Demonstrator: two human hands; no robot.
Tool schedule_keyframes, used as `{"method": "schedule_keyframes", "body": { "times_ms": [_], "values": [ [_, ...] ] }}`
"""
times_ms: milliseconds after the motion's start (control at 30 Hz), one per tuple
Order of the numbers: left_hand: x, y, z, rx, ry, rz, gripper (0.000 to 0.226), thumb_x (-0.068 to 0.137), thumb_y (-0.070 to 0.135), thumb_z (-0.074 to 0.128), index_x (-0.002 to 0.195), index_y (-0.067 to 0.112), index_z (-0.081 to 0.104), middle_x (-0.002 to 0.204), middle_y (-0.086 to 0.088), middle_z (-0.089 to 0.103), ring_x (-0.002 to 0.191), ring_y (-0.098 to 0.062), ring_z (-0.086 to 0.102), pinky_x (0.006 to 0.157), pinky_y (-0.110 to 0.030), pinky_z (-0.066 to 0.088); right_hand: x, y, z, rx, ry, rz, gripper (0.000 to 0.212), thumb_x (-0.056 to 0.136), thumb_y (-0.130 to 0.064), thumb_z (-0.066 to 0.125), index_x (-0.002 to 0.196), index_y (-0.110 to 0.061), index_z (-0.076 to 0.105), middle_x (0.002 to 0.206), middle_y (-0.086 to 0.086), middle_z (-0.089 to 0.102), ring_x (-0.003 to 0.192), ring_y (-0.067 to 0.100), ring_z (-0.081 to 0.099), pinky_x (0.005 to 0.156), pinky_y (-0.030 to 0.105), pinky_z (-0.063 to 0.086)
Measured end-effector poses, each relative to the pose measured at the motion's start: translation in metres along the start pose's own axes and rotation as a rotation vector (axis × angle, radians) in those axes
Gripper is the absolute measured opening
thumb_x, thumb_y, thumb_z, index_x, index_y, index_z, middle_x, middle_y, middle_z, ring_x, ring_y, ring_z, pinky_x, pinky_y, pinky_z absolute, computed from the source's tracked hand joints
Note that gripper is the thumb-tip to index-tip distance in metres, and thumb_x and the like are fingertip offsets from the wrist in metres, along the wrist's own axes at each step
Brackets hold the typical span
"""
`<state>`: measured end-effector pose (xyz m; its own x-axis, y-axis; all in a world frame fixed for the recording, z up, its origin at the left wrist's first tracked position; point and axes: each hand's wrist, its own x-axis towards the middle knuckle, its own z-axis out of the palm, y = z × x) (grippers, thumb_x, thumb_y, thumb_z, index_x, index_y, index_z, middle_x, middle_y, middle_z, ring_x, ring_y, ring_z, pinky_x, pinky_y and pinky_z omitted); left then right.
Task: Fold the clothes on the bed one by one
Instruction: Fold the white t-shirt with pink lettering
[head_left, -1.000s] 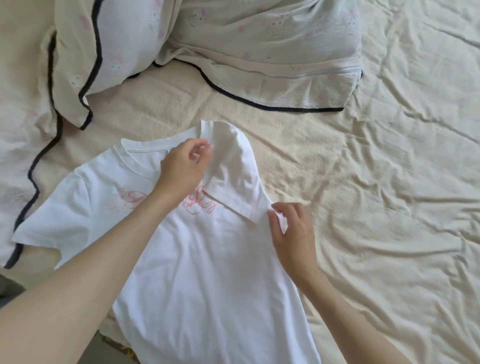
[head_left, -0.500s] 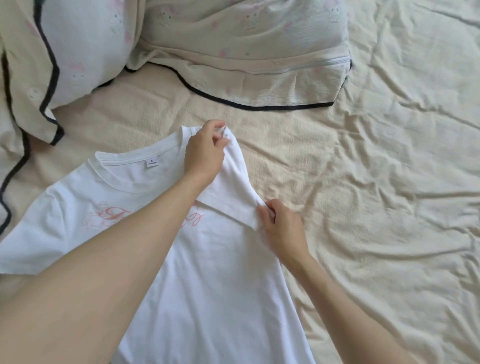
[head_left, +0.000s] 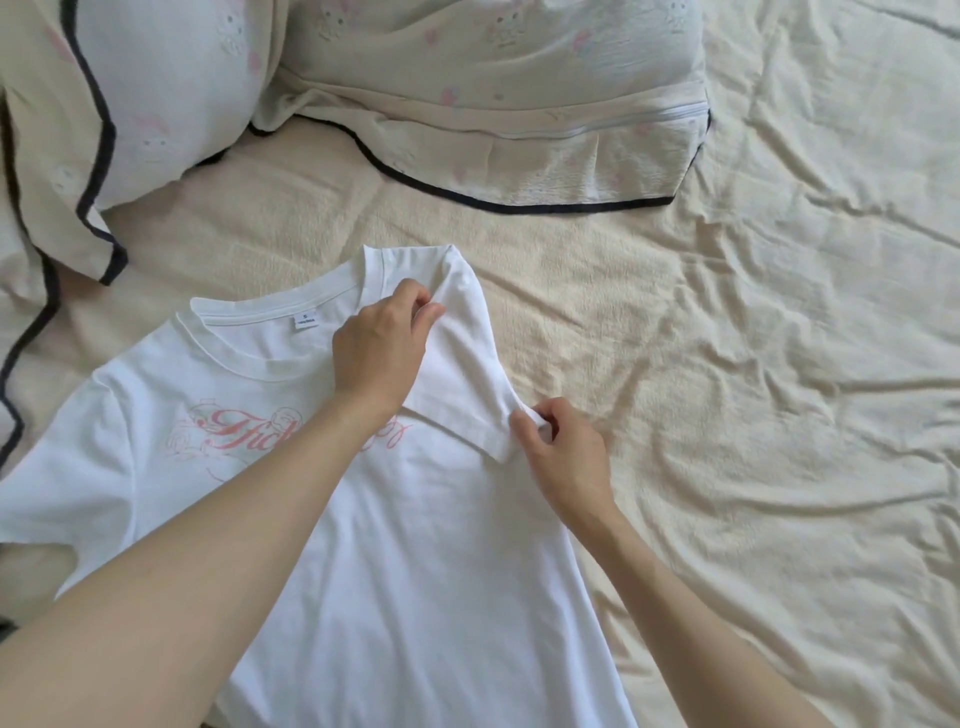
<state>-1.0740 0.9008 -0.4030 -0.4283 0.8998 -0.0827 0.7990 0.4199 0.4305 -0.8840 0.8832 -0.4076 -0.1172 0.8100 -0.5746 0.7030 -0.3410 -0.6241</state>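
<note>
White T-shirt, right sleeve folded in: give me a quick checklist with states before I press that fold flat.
1. Left hand pinches the folded sleeve near the shoulder: ok.
2. Right hand pinches the sleeve's lower corner: ok.
3. Sleeve lies inward over the white T-shirt chest: ok.
4. Fold flat: not ok, it is bunched at both pinches.
5. Other sleeve folded: not ok, spread out.
6. Hem straight: cannot tell, out of frame.

I see a white cotton-like cloth T-shirt (head_left: 415, 545), matt and smooth, with a flat pink print. The cream bed sheet (head_left: 779, 415) looks crinkled and matt, and the black-piped pillows' (head_left: 493, 67) cloth likewise.
</note>
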Motion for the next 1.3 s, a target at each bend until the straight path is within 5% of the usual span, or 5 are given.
{"method": "schedule_keyframes", "body": {
  "times_ms": [200, 367, 633, 1067, 1300],
  "values": [
    [-0.008, -0.002, 0.004, 0.172, 0.14, 0.159, 0.03, 0.094, 0.028, 0.048, 0.116, 0.008, 0.049, 0.102, -0.013, 0.058, 0.082, -0.032, 0.059, 0.059, -0.036, 0.037, -0.009, 0.007, 0.013, -0.399, 0.384, -0.592, 0.035, 0.09, -0.03, 0.048, 0.117, -0.009, 0.058, 0.117, 0.009, 0.06, 0.11, 0.027, 0.053, 0.091, 0.041, 0.042],
    [-0.026, -0.018, 0.023, 0.447, 0.119, 0.606, 0.041, 0.092, 0.018, 0.046, 0.133, 0.018, 0.046, 0.139, -0.007, 0.046, 0.128, -0.027, 0.042, 0.1, -0.045, 0.032, -0.007, 0.025, 0.031, -0.665, 0.204, -0.843, 0.048, 0.095, -0.025, 0.038, 0.136, -0.002, 0.047, 0.146, 0.014, 0.041, 0.137, 0.028, 0.036, 0.112, 0.049, 0.023],
    [-0.061, -0.039, 0.018, 0.558, -0.194, 0.351, 0.057, 0.094, 0.043, 0.018, 0.148, 0.024, 0.019, 0.156, -0.003, 0.024, 0.143, -0.031, 0.022, 0.113, -0.05, 0.005, -0.005, 0.026, 0.031, -0.819, 0.14, -0.765, 0.053, 0.097, -0.036, 0.033, 0.14, -0.007, 0.043, 0.15, 0.011, 0.037, 0.14, 0.024, 0.032, 0.112, 0.052, 0.016],
    [-0.23, -0.093, -0.027, 0.386, -0.258, 0.176, 0.051, 0.094, 0.033, 0.03, 0.143, 0.021, 0.032, 0.151, -0.007, 0.034, 0.141, -0.03, 0.021, 0.113, -0.053, 0.013, -0.126, 0.054, 0.076, -0.836, 0.011, -0.62, 0.053, 0.095, -0.035, 0.031, 0.143, -0.013, 0.034, 0.15, 0.013, 0.035, 0.14, 0.028, 0.021, 0.11, 0.051, 0.011],
    [-0.25, -0.155, -0.105, 0.138, 0.004, -0.192, 0.038, 0.098, 0.015, 0.038, 0.135, 0.008, 0.043, 0.146, -0.018, 0.038, 0.139, -0.034, 0.027, 0.111, -0.053, 0.026, -0.14, -0.014, 0.131, -0.852, -0.12, -0.767, 0.053, 0.095, -0.035, 0.028, 0.144, -0.014, 0.031, 0.151, 0.013, 0.034, 0.14, 0.032, 0.029, 0.112, 0.055, 0.023]
  ]
}}
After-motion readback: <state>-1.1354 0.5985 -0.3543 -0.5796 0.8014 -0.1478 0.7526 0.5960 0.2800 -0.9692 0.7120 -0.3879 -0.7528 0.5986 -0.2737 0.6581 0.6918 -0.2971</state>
